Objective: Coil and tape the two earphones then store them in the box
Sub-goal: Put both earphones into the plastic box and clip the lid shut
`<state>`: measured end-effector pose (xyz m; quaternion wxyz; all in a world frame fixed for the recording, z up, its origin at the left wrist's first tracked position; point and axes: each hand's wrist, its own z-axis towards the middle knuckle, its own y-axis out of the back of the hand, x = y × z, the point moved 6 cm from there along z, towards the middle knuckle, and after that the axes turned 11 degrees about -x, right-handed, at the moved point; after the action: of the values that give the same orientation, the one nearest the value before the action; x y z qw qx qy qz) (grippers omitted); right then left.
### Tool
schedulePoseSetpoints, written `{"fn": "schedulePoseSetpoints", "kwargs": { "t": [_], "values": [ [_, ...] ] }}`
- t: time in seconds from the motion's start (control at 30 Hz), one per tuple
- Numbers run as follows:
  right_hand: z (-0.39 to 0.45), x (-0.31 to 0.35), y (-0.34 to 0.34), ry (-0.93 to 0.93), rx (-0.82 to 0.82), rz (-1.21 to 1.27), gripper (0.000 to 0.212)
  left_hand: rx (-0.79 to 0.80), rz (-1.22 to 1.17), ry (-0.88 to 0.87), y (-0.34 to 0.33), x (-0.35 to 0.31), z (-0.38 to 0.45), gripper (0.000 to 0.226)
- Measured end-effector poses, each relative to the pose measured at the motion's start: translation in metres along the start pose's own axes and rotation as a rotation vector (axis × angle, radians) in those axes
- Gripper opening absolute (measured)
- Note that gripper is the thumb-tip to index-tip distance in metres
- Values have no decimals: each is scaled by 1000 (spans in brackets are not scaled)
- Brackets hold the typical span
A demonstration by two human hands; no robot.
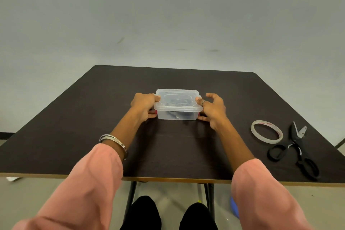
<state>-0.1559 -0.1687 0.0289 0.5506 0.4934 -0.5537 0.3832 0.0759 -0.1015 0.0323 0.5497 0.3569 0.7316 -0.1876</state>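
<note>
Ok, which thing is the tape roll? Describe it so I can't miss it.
Start at the dark table and go to its right side, past the right hand. The tape roll lies flat beside the black scissors: a thin, pale, translucent ring, open in the middle.

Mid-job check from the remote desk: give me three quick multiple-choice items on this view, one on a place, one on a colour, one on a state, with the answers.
1. Where does the tape roll lie?
A. Right of the box, beside the scissors
B. On top of the lid
C. Left of the box

2. What colour are the sleeves?
A. Blue
B. Pink
C. White

3. What state is the box in?
A. Open, lid off to one side
B. Lid on, a hand at each end
C. Tipped on its side

Answers:
1 A: the roll rests on the table next to the scissors.
2 B: both forearms wear pink.
3 B: the lid sits on top, with the left hand and right hand at the ends.
</note>
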Motion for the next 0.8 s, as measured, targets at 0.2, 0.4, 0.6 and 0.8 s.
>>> {"fn": "schedulePoseSetpoints", "kwargs": {
  "t": [0.2, 0.4, 0.6, 0.8],
  "values": [
    [15, -4, -4, -78, 20, -30, 32, 10, -130, 34, 1, 2, 0, 34],
    [11, 2, 0, 44, -132, -100, 40, -274, 33, -202, 6, -5, -2, 42],
    [-5, 9, -4, 276, -268, -377, 35, -306, 156, -257, 8, -6, -4, 28],
    [-24, 25, -4, 445, -301, -639, 36, -309, 571, -582, 2, -20, -12, 30]
  ]
}}
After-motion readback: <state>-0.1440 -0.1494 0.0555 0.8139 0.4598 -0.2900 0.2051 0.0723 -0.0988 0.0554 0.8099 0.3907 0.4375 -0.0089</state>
